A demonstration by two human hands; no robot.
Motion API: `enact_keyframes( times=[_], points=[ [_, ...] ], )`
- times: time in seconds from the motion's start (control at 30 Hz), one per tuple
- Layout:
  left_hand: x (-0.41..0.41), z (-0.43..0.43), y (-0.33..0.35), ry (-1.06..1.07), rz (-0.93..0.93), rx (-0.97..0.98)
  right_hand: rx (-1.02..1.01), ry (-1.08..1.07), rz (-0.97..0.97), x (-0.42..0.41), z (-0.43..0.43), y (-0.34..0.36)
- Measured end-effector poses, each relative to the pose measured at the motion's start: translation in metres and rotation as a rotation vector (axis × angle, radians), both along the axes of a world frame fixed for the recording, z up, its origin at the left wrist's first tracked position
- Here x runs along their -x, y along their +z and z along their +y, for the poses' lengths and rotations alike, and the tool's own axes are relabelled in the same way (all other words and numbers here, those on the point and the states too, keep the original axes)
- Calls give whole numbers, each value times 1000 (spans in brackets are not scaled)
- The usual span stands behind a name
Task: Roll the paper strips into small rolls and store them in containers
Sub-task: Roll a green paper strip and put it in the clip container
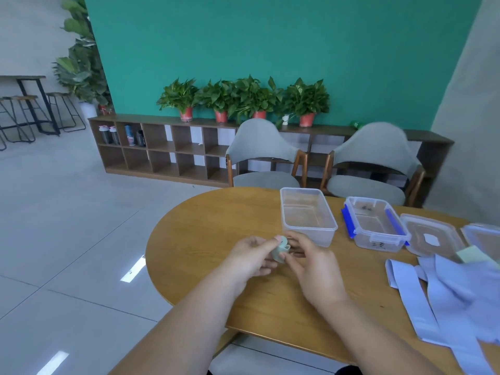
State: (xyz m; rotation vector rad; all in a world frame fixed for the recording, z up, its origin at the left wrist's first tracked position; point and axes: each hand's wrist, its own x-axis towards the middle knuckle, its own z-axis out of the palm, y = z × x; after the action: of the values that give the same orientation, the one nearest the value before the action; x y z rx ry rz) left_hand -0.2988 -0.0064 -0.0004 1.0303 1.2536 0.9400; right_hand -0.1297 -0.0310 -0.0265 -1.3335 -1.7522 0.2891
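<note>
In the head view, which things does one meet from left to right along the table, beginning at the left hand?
left hand, green paper roll, open clear container, container with blue clips, loose lid. The right hand and blue strips overlap others, so omitted.

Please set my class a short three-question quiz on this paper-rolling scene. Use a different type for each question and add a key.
1. True or false: the left hand and the right hand both hold the green paper roll.
2. Multiple choice: the loose pale blue strips lie A) on the floor, B) on the table to the person's right, C) on a chair.
3. Fill in: the clipped container, which stands to the right of the plain container, has ___ clips.

Key: 1 true; 2 B; 3 blue.
</note>
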Motion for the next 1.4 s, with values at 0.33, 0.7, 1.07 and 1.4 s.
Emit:
enact_keyframes(
  times=[0.33,0.7,1.07,1.4],
  points=[
    [-55,-19,32,-118,-124,21,7,17,-37,-69,-30,39],
    [-132,-3,42,-170,115,-159,198,-45,-169,-139,-29,85],
    [-176,49,56,-353,500,-422,218,-131,-336,-194,22,100],
    [-199,97,34,-510,959,-852,222,-280,-342,-241,81,77]
  ],
)
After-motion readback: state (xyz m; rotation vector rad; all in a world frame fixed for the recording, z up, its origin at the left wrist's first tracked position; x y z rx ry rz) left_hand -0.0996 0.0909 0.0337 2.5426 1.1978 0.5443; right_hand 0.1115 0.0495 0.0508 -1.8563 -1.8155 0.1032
